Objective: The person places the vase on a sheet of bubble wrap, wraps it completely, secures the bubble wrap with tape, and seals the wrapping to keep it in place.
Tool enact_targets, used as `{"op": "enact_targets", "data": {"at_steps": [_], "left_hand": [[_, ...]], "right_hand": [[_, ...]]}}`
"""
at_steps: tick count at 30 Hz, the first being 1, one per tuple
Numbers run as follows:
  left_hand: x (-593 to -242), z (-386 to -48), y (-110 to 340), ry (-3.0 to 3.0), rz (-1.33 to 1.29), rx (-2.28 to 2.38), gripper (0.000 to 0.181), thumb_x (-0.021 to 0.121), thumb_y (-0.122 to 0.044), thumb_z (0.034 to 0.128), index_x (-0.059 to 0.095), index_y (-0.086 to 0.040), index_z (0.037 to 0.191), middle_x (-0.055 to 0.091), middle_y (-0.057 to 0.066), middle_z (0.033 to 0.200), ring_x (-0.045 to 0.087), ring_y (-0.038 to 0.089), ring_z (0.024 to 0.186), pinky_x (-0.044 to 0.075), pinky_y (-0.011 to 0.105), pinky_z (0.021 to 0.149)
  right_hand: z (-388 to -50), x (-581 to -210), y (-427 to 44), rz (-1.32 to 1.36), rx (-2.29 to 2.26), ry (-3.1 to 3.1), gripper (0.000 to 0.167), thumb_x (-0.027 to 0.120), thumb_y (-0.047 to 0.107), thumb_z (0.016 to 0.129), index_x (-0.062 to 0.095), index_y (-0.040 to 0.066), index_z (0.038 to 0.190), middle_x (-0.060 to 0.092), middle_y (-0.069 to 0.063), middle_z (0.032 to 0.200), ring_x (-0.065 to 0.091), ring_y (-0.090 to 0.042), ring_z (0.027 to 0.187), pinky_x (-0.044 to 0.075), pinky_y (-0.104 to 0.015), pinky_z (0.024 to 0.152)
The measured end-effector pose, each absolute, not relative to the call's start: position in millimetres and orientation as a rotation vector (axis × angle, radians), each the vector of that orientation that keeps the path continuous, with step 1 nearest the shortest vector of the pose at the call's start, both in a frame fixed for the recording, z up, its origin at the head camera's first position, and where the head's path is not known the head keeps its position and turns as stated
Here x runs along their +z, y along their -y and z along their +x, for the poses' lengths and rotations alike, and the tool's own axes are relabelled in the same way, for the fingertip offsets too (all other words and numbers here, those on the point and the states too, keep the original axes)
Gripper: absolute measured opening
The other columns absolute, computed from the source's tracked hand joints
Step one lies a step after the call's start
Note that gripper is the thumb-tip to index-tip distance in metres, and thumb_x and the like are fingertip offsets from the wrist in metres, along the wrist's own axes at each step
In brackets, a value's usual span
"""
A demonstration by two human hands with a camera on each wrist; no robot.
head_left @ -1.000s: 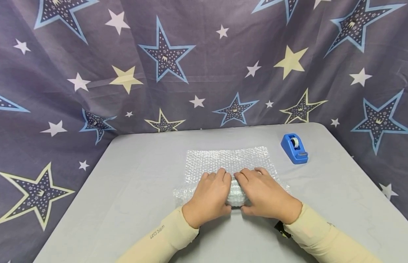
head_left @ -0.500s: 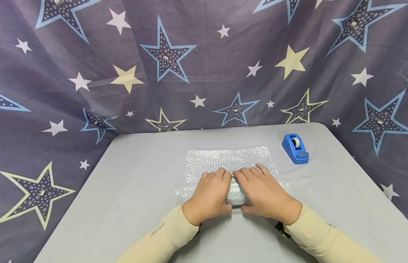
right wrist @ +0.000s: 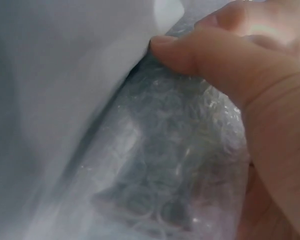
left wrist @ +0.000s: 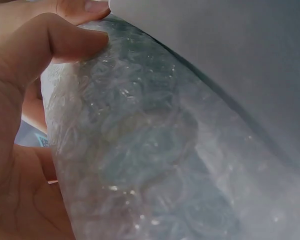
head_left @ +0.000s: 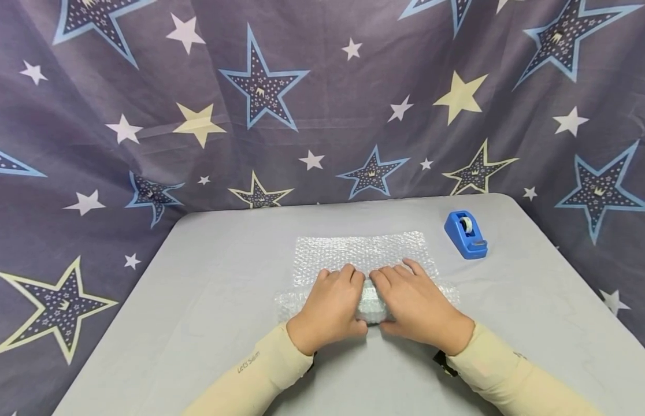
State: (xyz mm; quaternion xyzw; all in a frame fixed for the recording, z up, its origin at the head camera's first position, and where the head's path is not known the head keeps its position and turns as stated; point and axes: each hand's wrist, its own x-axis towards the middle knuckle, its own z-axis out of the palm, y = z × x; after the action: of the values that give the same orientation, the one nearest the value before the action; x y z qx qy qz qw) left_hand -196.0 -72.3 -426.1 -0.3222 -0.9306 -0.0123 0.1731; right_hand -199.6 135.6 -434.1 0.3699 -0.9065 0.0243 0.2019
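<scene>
– While a starry curtain [head_left: 317, 136] hangs across the back, what stands in front of it?

– A pale table [head_left: 223, 266]. Around its middle lies a sheet of bubble wrap [head_left: 361, 252], flat on the far side and rolled on the near side into a thick bundle [head_left: 371, 306].

– And the hands?

– Both grip that bundle, side by side: the left hand [head_left: 330, 306] on its left part, the right hand [head_left: 418, 306] on its right, a narrow gap between them. Thumbs [left wrist: 80, 42] press the near side, fingers [head_left: 355, 275] curl over the top.

– What's inside?

– Too blurred to tell; the plastic just looks greenish.

– Anything smaller?

– A blue tape dispenser [head_left: 468, 241], beyond the right hand, apart from the wrap, holding a whitish tape roll [head_left: 467, 225].
</scene>
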Motion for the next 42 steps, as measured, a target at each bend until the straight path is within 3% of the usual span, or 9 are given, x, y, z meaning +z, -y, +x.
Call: {"op": "enact_targets", "data": {"at_steps": [24,32,42], "left_hand": [[-432,-204,76,2.571,-0.934,-0.03,0.059,0.076,-0.05,0.0591,0.063,-0.011,0.102,0.058,-0.001,0.087,0.056,0.017,0.078,0.039,0.036,0.068],[-433,-207,78,2.593,-0.947,-0.117,0.071,0.078,-0.045,0.0582,0.057,-0.009,0.115,0.063,-0.002,0.089,0.061,0.015,0.079,0.041,0.035,0.068],[-433,-209,80,2.577,-0.973,-0.147,0.067,0.079,-0.046,0.06,0.06,-0.01,0.113,0.062,-0.001,0.094,0.061,0.015,0.079,0.044,0.036,0.068]], "right_hand": [[-205,-437,-135,1.037,0.12,2.578,0.091,0.088,0.049,0.062,0.058,0.005,0.135,0.068,-0.009,0.122,0.066,-0.029,0.114,0.041,-0.062,0.109],[-207,-441,-136,1.044,0.145,2.566,0.094,0.085,0.05,0.065,0.054,0.002,0.14,0.066,-0.01,0.126,0.064,-0.03,0.118,0.039,-0.064,0.111],[-208,-444,-137,1.031,0.126,2.548,0.098,0.083,0.053,0.065,0.048,0.003,0.142,0.066,-0.01,0.123,0.063,-0.031,0.116,0.035,-0.066,0.113]]}}
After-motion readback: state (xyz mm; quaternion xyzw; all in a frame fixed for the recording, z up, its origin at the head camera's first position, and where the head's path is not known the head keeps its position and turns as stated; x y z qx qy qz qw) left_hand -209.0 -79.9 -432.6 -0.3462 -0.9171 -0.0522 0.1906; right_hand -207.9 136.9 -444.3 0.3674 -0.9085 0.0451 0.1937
